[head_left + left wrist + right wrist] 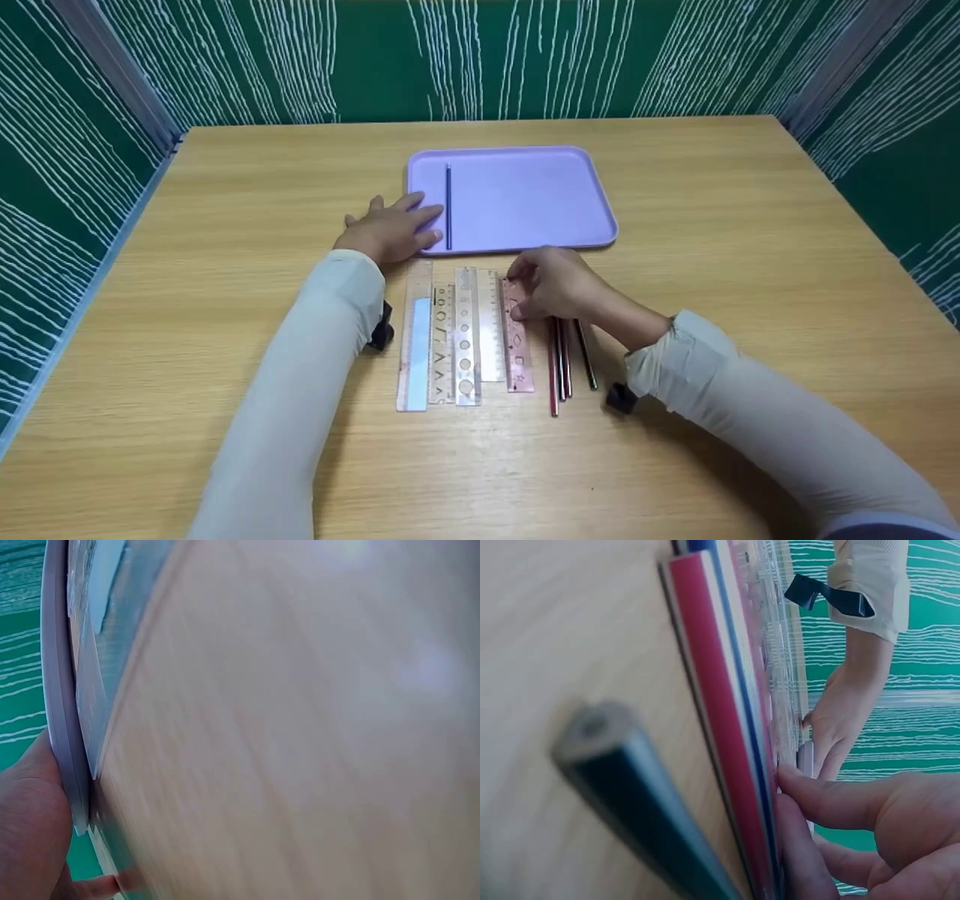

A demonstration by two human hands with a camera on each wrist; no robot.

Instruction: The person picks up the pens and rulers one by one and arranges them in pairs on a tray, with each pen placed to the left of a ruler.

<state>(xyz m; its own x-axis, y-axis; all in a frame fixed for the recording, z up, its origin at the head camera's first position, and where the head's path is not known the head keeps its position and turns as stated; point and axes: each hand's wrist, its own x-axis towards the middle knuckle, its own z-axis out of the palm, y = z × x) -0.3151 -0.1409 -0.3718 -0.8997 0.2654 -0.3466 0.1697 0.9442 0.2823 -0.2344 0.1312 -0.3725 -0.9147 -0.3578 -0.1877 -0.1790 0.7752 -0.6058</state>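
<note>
Here, left hand (388,229): fingers straight, on the left edge of the tray (525,195).
Right hand (559,281): fingers bent, touching the pink ruler (518,350) before the tray; grip unclear.
Dark pencil (448,210): inside the tray.
Clear rulers (475,337), loose pencils (553,375): before the tray.

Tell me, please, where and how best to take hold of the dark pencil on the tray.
Probably its far half, near the middle, pinched across the width from above: the dark pencil is thin and lies flat on the tray, and the left hand lies close beside its nearer half.
</note>
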